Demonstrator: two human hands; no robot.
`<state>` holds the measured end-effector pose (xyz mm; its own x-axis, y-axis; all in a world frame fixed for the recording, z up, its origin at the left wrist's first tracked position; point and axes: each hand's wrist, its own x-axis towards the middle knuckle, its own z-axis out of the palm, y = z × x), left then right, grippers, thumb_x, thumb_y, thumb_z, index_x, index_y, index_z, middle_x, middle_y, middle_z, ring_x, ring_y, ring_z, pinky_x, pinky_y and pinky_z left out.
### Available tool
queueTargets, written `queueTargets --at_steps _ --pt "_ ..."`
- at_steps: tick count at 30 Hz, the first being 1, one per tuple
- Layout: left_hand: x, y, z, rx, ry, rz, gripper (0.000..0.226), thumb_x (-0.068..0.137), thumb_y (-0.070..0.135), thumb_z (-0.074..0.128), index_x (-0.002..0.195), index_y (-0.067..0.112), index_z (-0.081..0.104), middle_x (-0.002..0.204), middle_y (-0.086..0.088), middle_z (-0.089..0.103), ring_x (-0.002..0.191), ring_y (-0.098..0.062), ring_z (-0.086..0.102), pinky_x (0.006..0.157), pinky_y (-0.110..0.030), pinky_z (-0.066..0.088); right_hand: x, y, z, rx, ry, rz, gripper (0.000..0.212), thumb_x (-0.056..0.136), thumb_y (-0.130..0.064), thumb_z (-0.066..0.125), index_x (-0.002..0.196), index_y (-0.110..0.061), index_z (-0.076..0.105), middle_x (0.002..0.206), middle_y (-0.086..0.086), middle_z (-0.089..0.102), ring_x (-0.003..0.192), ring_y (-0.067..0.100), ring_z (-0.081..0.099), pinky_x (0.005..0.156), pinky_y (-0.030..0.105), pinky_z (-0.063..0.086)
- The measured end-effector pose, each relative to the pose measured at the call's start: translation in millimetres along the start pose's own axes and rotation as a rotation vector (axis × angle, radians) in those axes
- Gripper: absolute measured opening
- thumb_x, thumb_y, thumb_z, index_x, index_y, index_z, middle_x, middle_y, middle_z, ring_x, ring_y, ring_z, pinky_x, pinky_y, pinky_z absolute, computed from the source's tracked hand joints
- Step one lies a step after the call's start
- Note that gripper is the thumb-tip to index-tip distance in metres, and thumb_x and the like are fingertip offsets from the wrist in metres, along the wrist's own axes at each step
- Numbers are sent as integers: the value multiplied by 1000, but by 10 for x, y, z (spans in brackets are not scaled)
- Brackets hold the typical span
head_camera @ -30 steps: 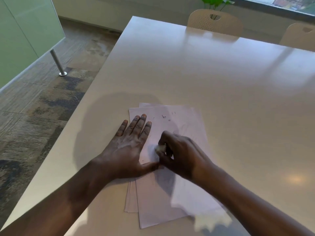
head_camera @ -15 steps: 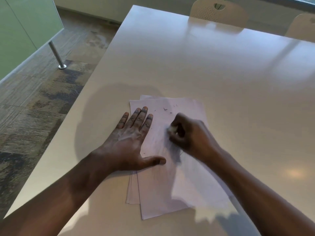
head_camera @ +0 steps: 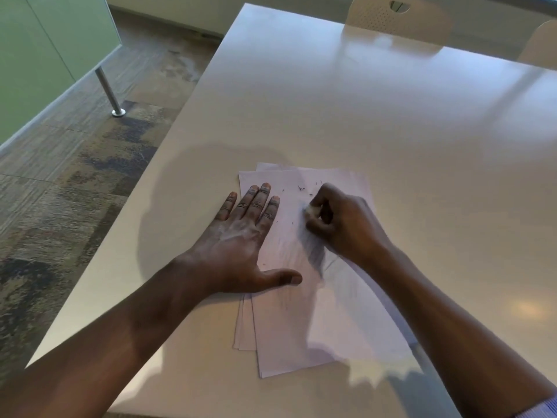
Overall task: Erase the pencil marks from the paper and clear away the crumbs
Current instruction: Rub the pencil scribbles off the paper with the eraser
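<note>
The right hand (head_camera: pixel 340 220), pinching the eraser (head_camera: pixel 310 210), has rubbed up the paper (head_camera: pixel 301 327) toward its far edge; the left hand (head_camera: pixel 241 239) lies flat on it; crumbs (head_camera: pixel 301 188) remain.

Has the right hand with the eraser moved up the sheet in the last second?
Yes. The right hand moved away from the left hand's thumb, toward the far edge of the paper, near the crumbs.

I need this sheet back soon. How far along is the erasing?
Midway, it seems. The left hand lies flat, pinning the paper. The right hand pinches the eraser against the sheet's upper part, beside a grey pencil smudge not yet gone. Dark crumbs lie near the top edge, so sweeping remains.
</note>
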<state>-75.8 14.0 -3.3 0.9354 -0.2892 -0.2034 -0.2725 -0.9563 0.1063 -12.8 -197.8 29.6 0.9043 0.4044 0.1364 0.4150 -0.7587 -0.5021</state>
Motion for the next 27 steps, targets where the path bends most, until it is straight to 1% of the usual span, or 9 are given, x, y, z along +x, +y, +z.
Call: queueTargets --at_steps 2,3,7,11,13,15,18,23,27 --pt "1 5 2 0 3 3 134 66 105 13 156 17 -32 162 -5 -43 149 -18 -39 127 -46 -14 4 -44 30 2 41 -3 13 89 -25 68 90 -18 57 66 -6 58 57 17 54 54 35 47" --pt "-3 6 5 -3 10 5 133 65 104 11 156 17 -31 162 -5 -42 149 -18 -38 127 -46 -13 -46 -121 72 20 23 -35 12 89 -23 67 90 -17 58 65 -4 59 56 18 54 53 35 46" --pt "-16 14 12 -17 22 9 130 64 98 8 158 16 -27 165 -7 -37 151 -19 -36 127 -45 -13 -309 -357 183 17 -166 -199 10 90 -22 66 94 -20 57 68 -6 59 58 14 57 55 33 50" --pt "-7 3 -5 -8 22 11 133 65 103 10 158 15 -27 164 -7 -38 151 -19 -35 127 -45 -13 -72 -60 25 43 -61 -62 14 90 -26 71 91 -20 59 64 -9 54 52 4 47 50 23 41" --pt "-4 -1 -5 -6 16 16 134 67 104 13 158 15 -28 164 -7 -38 151 -20 -36 127 -45 -13 -25 -33 17 27 -16 -52 14 90 -26 71 91 -19 59 65 -8 55 53 9 49 51 27 42" --pt "-4 1 9 -17 24 19 132 66 103 11 158 15 -27 164 -7 -38 151 -20 -35 127 -46 -12 -127 -188 91 65 -66 -131 12 88 -21 71 90 -17 59 63 -9 54 53 11 50 53 32 46" --pt "-8 -1 24 -26 30 19 131 63 99 8 159 15 -25 166 -7 -35 152 -21 -34 127 -47 -9 -308 -343 173 56 -207 -253 12 87 -17 70 89 -19 59 61 -11 53 52 5 53 52 23 46" --pt "2 -4 13 -7 16 15 134 66 104 12 158 15 -28 164 -6 -38 151 -19 -36 127 -45 -13 -33 -4 -52 65 -88 -18 15 89 -25 73 89 -20 59 65 -10 55 52 3 49 50 13 36" --pt "-2 -5 41 -29 30 15 138 59 106 3 159 15 -26 166 -7 -35 151 -19 -35 127 -46 -12 -166 -244 84 79 -162 -154 14 86 -19 73 86 -21 59 60 -12 53 52 3 53 51 16 41"
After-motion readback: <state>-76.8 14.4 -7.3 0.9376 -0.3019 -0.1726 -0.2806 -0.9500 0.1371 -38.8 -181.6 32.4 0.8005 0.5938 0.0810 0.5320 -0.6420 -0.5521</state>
